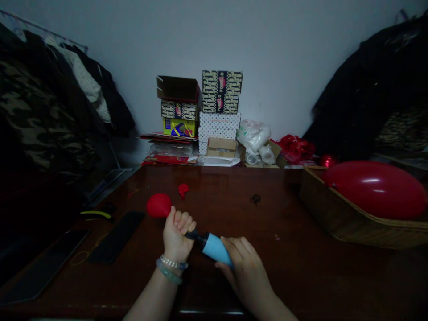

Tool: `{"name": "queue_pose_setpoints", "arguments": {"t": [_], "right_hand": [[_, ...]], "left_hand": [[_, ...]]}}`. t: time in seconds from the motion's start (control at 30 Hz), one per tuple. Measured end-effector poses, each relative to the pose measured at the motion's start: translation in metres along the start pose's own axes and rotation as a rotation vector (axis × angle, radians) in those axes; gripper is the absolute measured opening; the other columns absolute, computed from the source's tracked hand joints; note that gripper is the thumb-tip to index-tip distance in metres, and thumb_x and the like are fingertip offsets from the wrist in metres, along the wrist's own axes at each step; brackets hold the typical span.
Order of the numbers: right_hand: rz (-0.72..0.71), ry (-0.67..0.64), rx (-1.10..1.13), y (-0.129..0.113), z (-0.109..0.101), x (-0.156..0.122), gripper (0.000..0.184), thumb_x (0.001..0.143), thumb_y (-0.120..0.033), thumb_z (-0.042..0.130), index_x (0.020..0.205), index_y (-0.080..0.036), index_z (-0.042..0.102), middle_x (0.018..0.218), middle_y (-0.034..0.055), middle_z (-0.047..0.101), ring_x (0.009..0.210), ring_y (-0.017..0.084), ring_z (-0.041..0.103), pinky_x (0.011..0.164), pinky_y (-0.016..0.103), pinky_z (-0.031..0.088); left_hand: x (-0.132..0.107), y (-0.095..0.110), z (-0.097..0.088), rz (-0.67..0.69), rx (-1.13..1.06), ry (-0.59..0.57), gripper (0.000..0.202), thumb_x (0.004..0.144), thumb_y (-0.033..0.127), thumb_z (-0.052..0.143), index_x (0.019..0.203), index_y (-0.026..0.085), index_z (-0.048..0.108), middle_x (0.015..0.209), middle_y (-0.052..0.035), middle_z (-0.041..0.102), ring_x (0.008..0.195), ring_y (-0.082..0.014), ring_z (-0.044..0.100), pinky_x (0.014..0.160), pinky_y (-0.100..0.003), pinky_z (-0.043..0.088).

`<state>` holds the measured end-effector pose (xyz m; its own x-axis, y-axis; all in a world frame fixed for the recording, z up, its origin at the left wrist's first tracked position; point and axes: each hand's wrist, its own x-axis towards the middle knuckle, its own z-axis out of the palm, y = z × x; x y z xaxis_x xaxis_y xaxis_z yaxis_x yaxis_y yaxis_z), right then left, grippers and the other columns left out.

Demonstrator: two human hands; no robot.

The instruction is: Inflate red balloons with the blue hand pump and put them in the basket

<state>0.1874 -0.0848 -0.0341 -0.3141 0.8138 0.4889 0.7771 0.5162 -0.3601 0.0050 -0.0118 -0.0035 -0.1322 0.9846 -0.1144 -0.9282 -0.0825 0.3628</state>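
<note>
**Balloon on the pump, both hands clamped**

I have the left hand [177, 234] fisted round the neck of the small red balloon [158, 205], where it meets the black nozzle [195, 235]. The balloon sits low over the tabletop [217, 209], left of centre. The right hand [245, 267] is wrapped round the blue pump [214, 247].

To pump well, I would pinch the neck hard against the nozzle, hold the barrel in line with it, and stroke evenly so nothing slips off.

My fingers cover the joint, so I cannot tell how far the neck is pushed on. The pump's rear end is hidden under my right hand. In the dim light, the small dark thing [256, 198] further back is possibly a clip
</note>
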Motion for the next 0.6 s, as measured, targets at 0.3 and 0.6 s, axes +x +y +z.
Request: {"name": "queue_pose_setpoints", "arguments": {"t": [0.3, 0.6], "right_hand": [[-0.121, -0.036, 0.001, 0.020, -0.007, 0.006, 0.050, 0.084, -0.032, 0.068, 0.129, -0.015, 0.052, 0.112, 0.0129, 0.065, 0.099, 0.026, 0.059, 0.088, 0.044, 0.050], [-0.140, -0.075, 0.023, 0.028, -0.026, 0.014, 0.047, 0.085, -0.032, 0.066, 0.128, -0.019, 0.053, 0.112, 0.0120, 0.065, 0.096, 0.025, 0.060, 0.084, 0.042, 0.052]], "left_hand": [[0.010, 0.033, 0.001, 0.073, -0.033, 0.132, 0.045, 0.091, 0.026, 0.050, 0.055, 0.019, 0.023, 0.043, 0.0082, 0.026, 0.031, -0.0043, 0.025, 0.036, -0.020, 0.022], [0.019, 0.060, -0.005, 0.114, -0.036, 0.073, 0.045, 0.094, 0.026, 0.045, 0.055, 0.019, 0.025, 0.042, 0.0082, 0.029, 0.031, -0.0039, 0.029, 0.038, -0.020, 0.026]]}}
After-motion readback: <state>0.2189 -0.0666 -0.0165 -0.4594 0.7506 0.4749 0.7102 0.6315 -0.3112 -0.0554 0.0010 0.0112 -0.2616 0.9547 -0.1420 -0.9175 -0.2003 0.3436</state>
